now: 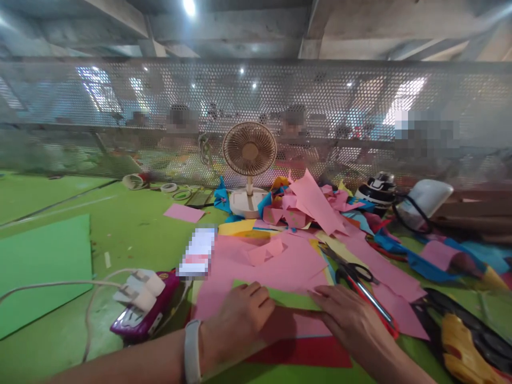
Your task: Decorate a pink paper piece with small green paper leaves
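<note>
A strip of green paper [294, 298] lies across the stack of pink sheets [264, 266] in front of me. Over its left end, my left hand [242, 314] has its fingers curled and closed on the paper. My right hand [352, 317] pinches the right end, the fingers reaching inward and the thumb lower down. Between the hands runs a shadowed edge of paper, with pink and a dark red sheet [300, 354] below it. Just beyond my right hand rest scissors [354, 269] and a red and silver cutter [374, 301]. My fingertips are partly hidden.
A small fan [250, 152] stands at the back before a perforated screen [160, 96]. Coloured scraps [296, 202] pile beside it. At left are a phone [198, 250], a purple power strip [140, 320] with cables, and a green sheet [44, 266]. A yellow-handled tool [460, 346] lies right.
</note>
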The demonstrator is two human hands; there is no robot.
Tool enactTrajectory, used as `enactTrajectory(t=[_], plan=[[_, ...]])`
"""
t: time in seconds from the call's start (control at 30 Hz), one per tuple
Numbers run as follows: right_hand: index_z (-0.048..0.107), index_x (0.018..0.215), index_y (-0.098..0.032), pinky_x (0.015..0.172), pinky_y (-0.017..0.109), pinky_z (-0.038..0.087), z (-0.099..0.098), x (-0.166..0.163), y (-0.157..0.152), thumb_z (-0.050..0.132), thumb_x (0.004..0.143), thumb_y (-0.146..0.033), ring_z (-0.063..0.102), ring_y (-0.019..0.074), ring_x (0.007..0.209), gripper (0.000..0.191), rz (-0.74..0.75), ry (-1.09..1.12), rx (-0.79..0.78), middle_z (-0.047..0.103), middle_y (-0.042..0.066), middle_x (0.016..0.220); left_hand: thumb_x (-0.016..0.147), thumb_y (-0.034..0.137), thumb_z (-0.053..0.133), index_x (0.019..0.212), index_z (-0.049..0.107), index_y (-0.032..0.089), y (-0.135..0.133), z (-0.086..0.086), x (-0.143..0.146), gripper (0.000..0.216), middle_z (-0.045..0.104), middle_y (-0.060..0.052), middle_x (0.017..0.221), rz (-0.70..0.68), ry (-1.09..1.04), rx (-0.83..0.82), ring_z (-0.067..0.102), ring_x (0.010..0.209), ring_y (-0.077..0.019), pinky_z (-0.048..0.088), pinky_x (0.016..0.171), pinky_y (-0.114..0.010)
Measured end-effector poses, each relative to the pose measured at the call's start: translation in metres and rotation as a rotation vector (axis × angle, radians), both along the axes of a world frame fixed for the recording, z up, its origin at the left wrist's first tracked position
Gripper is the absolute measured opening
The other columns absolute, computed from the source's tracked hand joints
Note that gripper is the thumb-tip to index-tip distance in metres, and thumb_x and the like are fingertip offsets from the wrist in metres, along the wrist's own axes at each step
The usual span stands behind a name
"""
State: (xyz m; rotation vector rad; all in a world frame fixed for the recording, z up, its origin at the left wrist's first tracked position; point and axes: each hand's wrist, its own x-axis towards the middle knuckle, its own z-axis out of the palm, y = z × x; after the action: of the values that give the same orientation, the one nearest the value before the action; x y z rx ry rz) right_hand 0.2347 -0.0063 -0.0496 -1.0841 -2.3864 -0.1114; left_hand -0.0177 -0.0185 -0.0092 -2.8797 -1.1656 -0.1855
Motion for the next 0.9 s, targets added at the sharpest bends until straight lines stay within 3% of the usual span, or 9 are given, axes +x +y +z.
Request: enactTrajectory(t=[0.2,0.33,0.43,0.73,0.9], plan=[[0.063,0.098,-0.021,0.080,0.036,0.044,0.007,-0.016,-0.008,0.050,0.083,-0.017,0.056,0.0205,0.091,0.020,0.022,0.003,0.052,0.064,0.008,0.098,0.075,0.055,0.050,0.082,0.055,0.015,0.005,-0.009,-0.001,0.041,0.056,-0.006,0.084,0.010,-0.130,-0.044,0.050,0.076,-0.0191,0.042,0.070,-0.034],[0.065,0.089,-0.023,0.073,0.032,0.044,0.010,-0.023,-0.011,0.048,0.085,-0.019,0.056,0.0172,0.082,0.018,0.029,0.031,-0.051,0.063,0.004,0.087,0.086,0.037,0.043,0.082,0.056,0.016,0.010,-0.012,-0.003,0.025,0.056,-0.005,0.081,0.025,-0.190,-0.060,0.051,0.078,-0.0173,0.042,0.071,-0.032],[0.066,0.086,-0.024,0.068,0.029,0.043,0.010,-0.024,-0.012,0.048,0.085,-0.020,0.055,0.0156,0.076,0.018,0.022,0.045,-0.080,0.061,0.003,0.081,0.090,0.024,0.036,0.083,0.058,0.017,0.012,-0.009,-0.005,0.024,0.057,-0.004,0.081,0.034,-0.216,-0.101,0.051,0.079,-0.0157,0.042,0.069,-0.029],[0.062,0.077,-0.021,0.068,0.028,0.042,0.004,-0.022,-0.006,0.050,0.085,-0.022,0.054,0.0151,0.076,0.015,0.004,0.225,-0.321,0.058,0.002,0.077,0.086,0.026,0.046,0.085,0.060,0.019,0.015,-0.003,-0.012,0.016,0.060,-0.002,0.082,0.112,-0.379,-0.249,0.052,0.081,-0.0155,0.042,0.071,-0.029],[0.059,0.073,-0.019,0.066,0.027,0.043,0.004,-0.022,-0.003,0.050,0.085,-0.023,0.054,0.0148,0.074,0.016,-0.040,0.287,-0.365,0.057,0.002,0.073,0.086,0.030,0.046,0.083,0.060,0.018,0.017,-0.001,-0.011,0.018,0.060,-0.003,0.084,0.113,-0.411,-0.265,0.052,0.081,-0.0161,0.041,0.071,-0.030]])
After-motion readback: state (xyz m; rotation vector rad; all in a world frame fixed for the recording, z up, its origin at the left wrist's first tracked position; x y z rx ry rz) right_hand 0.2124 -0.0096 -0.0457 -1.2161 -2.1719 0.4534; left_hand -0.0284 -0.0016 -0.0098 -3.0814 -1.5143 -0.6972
